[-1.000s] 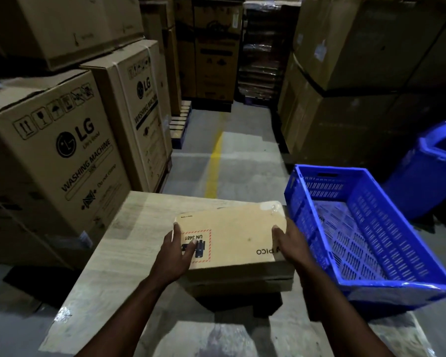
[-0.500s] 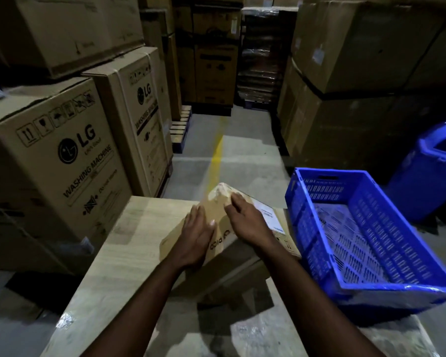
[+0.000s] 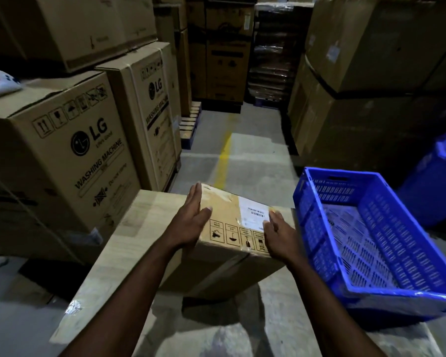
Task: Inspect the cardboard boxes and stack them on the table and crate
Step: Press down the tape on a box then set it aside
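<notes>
We see the cardboard box (image 3: 229, 222) tilted over the bench (image 3: 129, 243), just left of the blue crate (image 3: 371, 240), with its printed handling symbols facing us. On the left grip (image 3: 191, 220) the fingers are straight and flat on the box's left side, thumb on the top face. The right grip (image 3: 278, 235) lies flat on top, fingertips at the white label (image 3: 254, 213). We can't tell if the box's bottom edge touches the bench. LG cartons (image 3: 62, 155) are stacked to the left.

A tilted box (image 3: 229, 222) is being borne at the middle of the wooden table (image 3: 129, 240), a blue crate (image 3: 317, 220) being carried just beside it, on the right.
</notes>
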`<state>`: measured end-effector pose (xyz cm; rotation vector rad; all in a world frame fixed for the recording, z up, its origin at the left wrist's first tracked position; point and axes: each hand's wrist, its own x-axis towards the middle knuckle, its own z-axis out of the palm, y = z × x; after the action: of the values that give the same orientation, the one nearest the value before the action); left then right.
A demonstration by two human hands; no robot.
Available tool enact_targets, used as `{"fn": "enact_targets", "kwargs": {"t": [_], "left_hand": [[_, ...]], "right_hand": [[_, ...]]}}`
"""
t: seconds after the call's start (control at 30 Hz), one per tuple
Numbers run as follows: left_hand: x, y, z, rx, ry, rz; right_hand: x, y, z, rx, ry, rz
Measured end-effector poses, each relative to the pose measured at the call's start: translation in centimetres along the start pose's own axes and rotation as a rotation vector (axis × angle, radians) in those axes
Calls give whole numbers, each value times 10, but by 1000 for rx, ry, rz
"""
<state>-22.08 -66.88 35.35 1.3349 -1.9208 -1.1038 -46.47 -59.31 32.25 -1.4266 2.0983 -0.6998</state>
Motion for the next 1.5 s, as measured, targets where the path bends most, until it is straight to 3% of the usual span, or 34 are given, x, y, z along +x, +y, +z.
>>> {"fn": "enact_targets", "kwargs": {"t": [0.17,0.3,0.47,0.6,0.67,0.77,0.9,1.23,1.5], "left_hand": [[0,-23,-5,-174,-38,-23],[-11,-39,11,-283,-107,-115],[-11,-45,16,-25,-80,-22],[0,-27,19,570,-52,101],[-1,-13,24,710,-63,191],[-7,-4,43,783,-119,258],[-10,-11,59,900,-102,269],[1,-25,25,878,-133,190],[-1,-15,35,897,-135,247]], "right_hand": [[-4,-18,-8,-33,72,53],[-4,-26,-8,-222,78,-1],[-5,-25,0,-367,45,-14],[-2,-25,2,-419,28,-26],[-2,-28,6,-477,49,-121],[-1,-33,17,-536,-3,-314],[0,-27,25,-563,-70,-368],[5,-13,-4,-526,-49,-266],[5,-14,4,-562,-16,-219]]}}
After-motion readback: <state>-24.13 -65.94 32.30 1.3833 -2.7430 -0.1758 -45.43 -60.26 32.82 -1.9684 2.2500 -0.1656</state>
